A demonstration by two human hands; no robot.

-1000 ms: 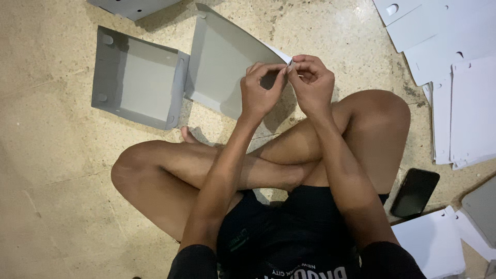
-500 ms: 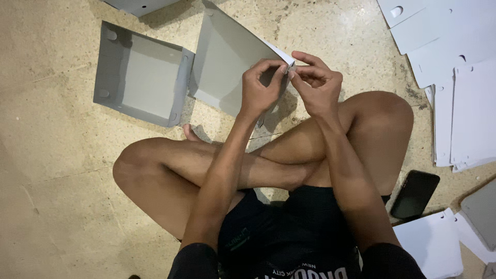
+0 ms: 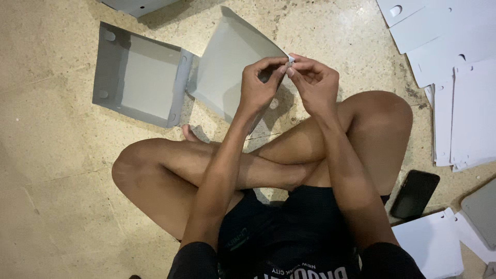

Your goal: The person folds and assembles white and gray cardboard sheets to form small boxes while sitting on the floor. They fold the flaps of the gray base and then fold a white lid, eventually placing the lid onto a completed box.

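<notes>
I sit cross-legged on a speckled floor. A grey cardboard box point(image 3: 139, 77) lies open ahead of me, its tray half flat on the floor and its lid half point(image 3: 227, 72) tilted up toward me. My left hand point(image 3: 258, 85) pinches the near corner of that raised lid. My right hand point(image 3: 312, 82) meets it at the same corner, fingertips pressed on a small flap there. Both hands are held above my knees.
A stack of flat white cardboard sheets point(image 3: 454, 77) lies at the right. A black phone point(image 3: 414, 194) rests by my right knee, with more white sheets point(image 3: 434, 243) and a grey piece point(image 3: 483, 209) near it. Another grey box edge point(image 3: 137, 5) shows at the top.
My hands have shifted slightly on the lid corner, fingertips drawing closer together on the flap. The box has barely moved.
</notes>
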